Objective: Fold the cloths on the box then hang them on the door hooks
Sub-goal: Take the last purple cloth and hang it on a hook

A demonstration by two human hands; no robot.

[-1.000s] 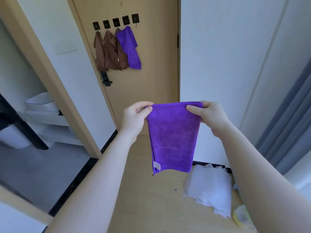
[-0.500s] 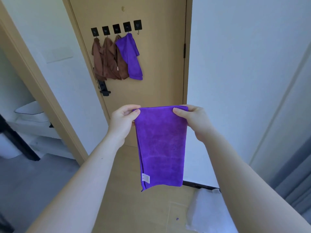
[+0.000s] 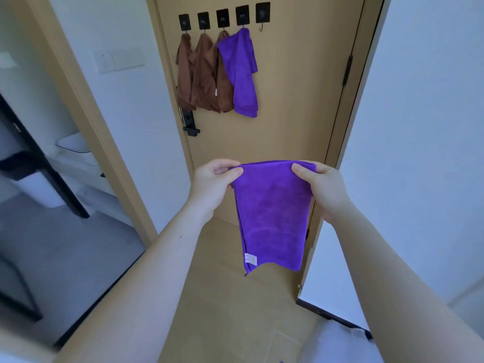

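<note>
Before the door [image 3: 288, 100], both hands pinching folded purple cloth [image 3: 272, 216] upright

Head view, forward-down, close over hands [image 3: 269, 189]

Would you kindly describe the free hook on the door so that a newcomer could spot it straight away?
Look at the tan door ahead and find the row of five black hooks near its top. The free hook is the rightmost one, just right of the hanging purple cloth. It alone carries nothing; three brown cloths and the purple one fill the others.
</note>
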